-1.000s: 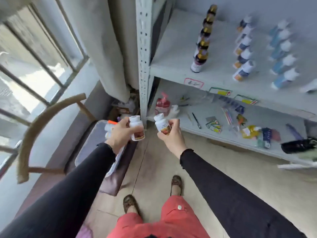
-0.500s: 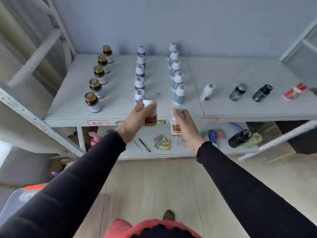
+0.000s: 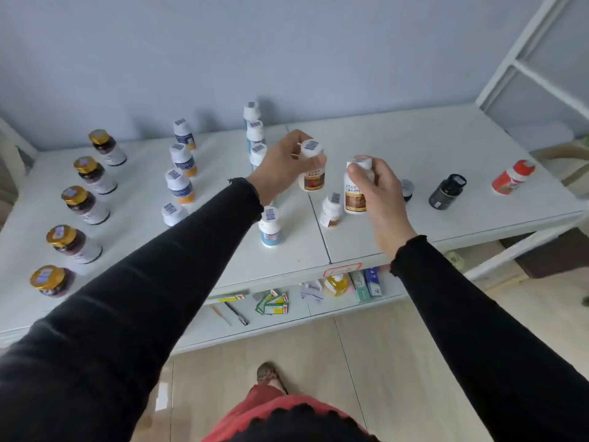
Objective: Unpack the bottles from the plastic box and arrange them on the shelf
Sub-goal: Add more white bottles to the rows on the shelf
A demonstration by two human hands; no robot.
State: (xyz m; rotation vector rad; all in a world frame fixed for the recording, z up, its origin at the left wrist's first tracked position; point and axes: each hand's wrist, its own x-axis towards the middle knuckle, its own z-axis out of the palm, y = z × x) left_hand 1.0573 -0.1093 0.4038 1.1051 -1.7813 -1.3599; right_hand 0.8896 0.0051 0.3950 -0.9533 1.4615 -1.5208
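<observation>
- Both arms have swung up from the shelf's front edge and out over the white shelf [image 3: 414, 148]; placing looks moments away.
- Left hand [image 3: 280, 167] pinches a white-capped, brown-labelled bottle [image 3: 312, 173] by its neck, at 12 o'clock of the lone matching bottle standing [image 3: 331, 210].
- Right hand [image 3: 379, 189] curls round a second brown-labelled bottle [image 3: 355, 193], just at 2 o'clock of that one.
- Smooth plastic cylinders, glossy labels; gold-lidded dark jars [image 3: 75, 244] line up far out at 9 o'clock.
- No plastic box in sight.
</observation>
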